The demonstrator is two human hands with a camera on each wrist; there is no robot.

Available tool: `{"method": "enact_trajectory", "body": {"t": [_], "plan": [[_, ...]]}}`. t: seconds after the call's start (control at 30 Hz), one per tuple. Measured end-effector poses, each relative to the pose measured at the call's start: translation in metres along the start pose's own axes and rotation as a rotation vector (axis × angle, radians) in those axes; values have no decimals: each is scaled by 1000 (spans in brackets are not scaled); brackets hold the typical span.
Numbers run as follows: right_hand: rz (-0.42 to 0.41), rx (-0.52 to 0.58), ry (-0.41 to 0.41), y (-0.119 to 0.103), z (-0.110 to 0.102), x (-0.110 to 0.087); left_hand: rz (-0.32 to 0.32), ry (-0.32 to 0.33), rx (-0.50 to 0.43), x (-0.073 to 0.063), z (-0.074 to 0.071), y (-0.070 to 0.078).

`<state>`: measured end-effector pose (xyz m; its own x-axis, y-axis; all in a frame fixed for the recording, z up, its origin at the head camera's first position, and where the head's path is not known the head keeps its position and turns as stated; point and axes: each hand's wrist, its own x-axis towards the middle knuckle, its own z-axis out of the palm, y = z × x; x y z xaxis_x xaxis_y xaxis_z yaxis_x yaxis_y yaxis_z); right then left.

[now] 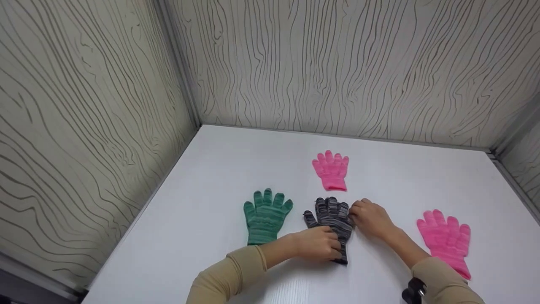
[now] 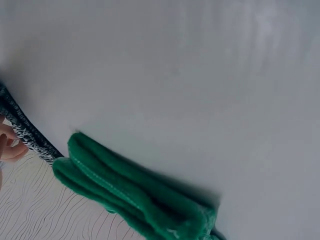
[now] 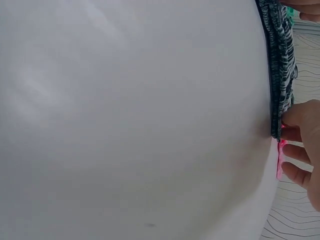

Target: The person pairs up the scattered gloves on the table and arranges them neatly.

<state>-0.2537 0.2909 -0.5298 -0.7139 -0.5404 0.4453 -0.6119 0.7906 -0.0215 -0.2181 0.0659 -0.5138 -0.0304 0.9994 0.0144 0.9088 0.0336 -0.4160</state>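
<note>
A black-and-grey striped knit glove lies flat near the table's front, fingers pointing away. My left hand lies across its lower part with curled fingers, gripping near the cuff; those fingertips are hidden in the head view. At the glove's right side my right hand pinches its edge beside the outer finger. The right wrist view has the thumb and a finger of this hand at the end of the glove. Left of it a green knit glove lies spread, its cuff end by my left forearm.
One pink glove lies farther back; another pink glove lies at the right, partly behind my right sleeve. The white table meets wood-patterned panels at the back and sides. A dark device sits at my right wrist.
</note>
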Motion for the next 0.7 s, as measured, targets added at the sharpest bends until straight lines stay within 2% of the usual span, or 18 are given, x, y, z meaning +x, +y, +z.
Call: {"method": "enact_trajectory", "body": {"t": [0.13, 0.2, 0.27, 0.47, 0.7], "plan": [[124, 36, -13, -1, 0, 11, 2, 7, 6, 0, 2, 1], [156, 49, -18, -2, 1, 17, 5, 16, 14, -1, 2, 1], [158, 50, -29, -3, 3, 22, 9, 24, 22, -1, 3, 1], [87, 2, -55, -3, 12, 27, 24, 39, 36, -2, 2, 2], [141, 18, -40, -2, 14, 28, 15, 12, 15, -1, 3, 2]]}}
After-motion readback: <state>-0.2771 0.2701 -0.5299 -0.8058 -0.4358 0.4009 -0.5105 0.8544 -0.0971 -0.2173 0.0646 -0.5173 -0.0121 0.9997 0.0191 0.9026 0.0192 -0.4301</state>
